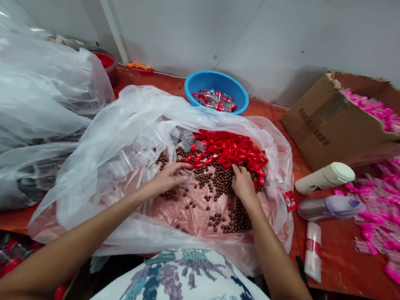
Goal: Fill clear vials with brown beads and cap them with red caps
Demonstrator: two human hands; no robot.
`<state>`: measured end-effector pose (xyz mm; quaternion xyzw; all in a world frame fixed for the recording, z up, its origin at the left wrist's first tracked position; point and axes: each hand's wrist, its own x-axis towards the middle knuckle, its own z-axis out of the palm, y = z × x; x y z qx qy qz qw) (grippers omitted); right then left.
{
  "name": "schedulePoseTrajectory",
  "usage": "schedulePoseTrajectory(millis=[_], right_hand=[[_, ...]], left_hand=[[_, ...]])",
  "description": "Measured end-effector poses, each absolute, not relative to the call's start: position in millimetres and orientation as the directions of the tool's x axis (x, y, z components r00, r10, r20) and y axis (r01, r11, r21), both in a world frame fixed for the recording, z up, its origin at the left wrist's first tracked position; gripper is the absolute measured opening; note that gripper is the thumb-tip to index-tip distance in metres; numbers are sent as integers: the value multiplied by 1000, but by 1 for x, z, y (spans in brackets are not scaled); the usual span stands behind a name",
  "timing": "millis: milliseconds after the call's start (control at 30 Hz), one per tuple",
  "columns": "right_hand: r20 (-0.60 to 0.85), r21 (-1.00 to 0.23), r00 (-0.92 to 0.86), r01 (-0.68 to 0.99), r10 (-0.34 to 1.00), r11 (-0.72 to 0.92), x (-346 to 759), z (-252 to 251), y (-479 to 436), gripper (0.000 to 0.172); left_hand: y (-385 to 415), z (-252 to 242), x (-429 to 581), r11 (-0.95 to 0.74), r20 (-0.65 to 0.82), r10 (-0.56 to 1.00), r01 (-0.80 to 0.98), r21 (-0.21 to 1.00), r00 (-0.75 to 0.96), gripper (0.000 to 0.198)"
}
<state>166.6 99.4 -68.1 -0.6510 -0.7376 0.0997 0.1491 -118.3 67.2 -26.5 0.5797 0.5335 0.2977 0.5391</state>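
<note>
A wide clear plastic bag (pixel 115 124) lies open on the red table in front of me. Inside it are small brown balls (pixel 225 185), a heap of red caps (pixel 236 152) at the back, and clear little tubes (pixel 186 138) to the left. My left hand (pixel 169 178) is curled around a clear tube (pixel 189 175) over the brown balls. My right hand (pixel 243 181) rests palm down on the balls at the edge of the red caps, its fingertips hidden among them.
A blue bowl (pixel 194 83) with filled red-capped tubes stands behind the bag. A cardboard box (pixel 321 126) of pink-capped tubes is at the right, with more pink ones (pixel 394 215) spread beside two lying bottles (pixel 325 179). A big plastic sack (pixel 20 111) fills the left.
</note>
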Motion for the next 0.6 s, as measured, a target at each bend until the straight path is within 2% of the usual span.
schedulePoseTrajectory(millis=[100, 200, 267, 467, 600], right_hand=[[42, -374, -258, 892, 965, 254, 152, -72, 88, 51], [8, -447, -386, 824, 923, 348, 140, -71, 73, 52], [20, -506, -422, 778, 906, 373, 140, -68, 64, 51], [61, -622, -354, 718, 933, 312, 155, -67, 45, 46], [88, -647, -297, 708, 951, 282, 166, -68, 30, 41]], left_hand=[[60, -48, -98, 198, -291, 920, 330, 923, 262, 41], [52, -57, -94, 107, -265, 919, 463, 880, 291, 29], [49, -55, -95, 71, -250, 922, 508, 858, 294, 28], [49, -42, -84, 180, -356, 909, 565, 805, 218, 40], [52, -38, -75, 127, -271, 926, 458, 880, 264, 46]])
